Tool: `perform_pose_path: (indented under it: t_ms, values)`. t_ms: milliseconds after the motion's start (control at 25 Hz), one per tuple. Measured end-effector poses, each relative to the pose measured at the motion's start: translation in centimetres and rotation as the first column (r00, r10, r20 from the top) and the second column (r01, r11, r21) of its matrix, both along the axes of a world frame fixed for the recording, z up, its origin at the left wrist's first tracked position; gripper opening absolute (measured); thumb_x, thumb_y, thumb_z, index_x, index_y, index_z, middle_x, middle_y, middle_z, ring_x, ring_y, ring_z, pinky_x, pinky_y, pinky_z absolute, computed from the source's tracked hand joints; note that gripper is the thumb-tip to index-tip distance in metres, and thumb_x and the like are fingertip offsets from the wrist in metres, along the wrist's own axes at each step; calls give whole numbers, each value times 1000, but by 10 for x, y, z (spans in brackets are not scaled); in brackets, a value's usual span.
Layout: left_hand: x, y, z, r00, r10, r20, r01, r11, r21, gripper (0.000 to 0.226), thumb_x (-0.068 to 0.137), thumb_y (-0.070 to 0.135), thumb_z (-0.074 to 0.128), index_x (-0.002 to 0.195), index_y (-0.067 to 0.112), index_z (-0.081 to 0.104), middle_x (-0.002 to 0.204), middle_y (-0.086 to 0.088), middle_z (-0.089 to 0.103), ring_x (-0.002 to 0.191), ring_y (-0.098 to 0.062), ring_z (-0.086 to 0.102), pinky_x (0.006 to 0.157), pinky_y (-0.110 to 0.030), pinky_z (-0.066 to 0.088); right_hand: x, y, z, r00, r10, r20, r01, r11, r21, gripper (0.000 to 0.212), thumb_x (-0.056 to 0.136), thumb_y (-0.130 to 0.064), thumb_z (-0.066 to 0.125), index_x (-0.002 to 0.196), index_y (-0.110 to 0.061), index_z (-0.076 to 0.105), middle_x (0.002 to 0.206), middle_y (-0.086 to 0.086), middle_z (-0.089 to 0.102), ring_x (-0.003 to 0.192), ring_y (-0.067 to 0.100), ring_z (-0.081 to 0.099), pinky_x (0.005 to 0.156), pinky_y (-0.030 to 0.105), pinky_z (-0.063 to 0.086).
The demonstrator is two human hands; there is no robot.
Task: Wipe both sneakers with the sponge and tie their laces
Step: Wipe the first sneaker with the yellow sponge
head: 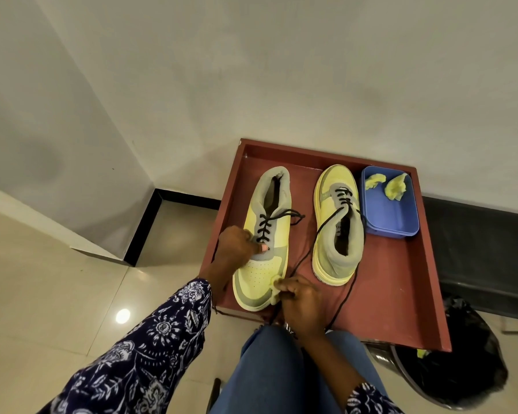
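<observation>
Right hand (299,297) pinches a yellow sponge piece (275,289) against the toe of the near sneaker (263,243) | left hand (240,243) grips this sneaker's side | other sneaker (338,225) beyond right hand | progress: wiping seems underway, both pairs of laces (326,231) untied, tying left | red surface (401,288)

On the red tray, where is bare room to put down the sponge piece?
Bare floor of the red-brown wooden tray lies at its near right, below the blue plastic tub and right of the right yellow-grey sneaker. Crowded: between the two sneakers, where black laces cross, and around the left sneaker, held by both hands.
</observation>
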State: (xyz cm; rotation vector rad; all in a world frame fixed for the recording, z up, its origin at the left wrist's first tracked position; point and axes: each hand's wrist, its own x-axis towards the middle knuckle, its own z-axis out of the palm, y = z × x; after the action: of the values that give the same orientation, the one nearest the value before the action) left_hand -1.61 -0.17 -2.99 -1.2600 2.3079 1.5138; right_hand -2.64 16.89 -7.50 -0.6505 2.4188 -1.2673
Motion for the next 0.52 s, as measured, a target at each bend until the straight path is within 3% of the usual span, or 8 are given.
perform_pose_path:
  t_ms: [160,320,400,520]
  values:
    - [2,0,-2,1000,6,-31,-5,1000,7,32,73,22,77,67,-2,57,73,-15,56,72,-23,56,73,-35,50,-22,-13,8,991,-132,34,131,991,19,25,74,16,57,90,3,73,95,16,71,88,24,66,74,0,41]
    - [4,-2,-2,999,7,-50,-7,1000,10,37,73,23,77,73,-11,61,74,-19,57,72,-25,56,71,-37,49,-45,-31,14,986,-164,2,164,984,63,29,76,15,53,96,4,70,103,18,71,98,28,65,87,15,41]
    - [4,-2,-2,999,-5,-50,4,1000,-13,38,74,23,76,60,-4,54,71,-19,56,72,-25,56,73,-41,50,-53,-41,16,984,-179,1,179,981,69,30,78,13,51,100,4,69,106,18,69,102,28,64,89,14,38]
    - [4,0,0,999,17,-33,-17,1000,-8,43,76,22,75,50,9,43,56,-8,44,63,-22,49,64,-33,42,-58,-48,18,981,-196,-3,195,976,93,32,81,11,48,105,3,68,111,16,68,107,27,62,89,10,34]
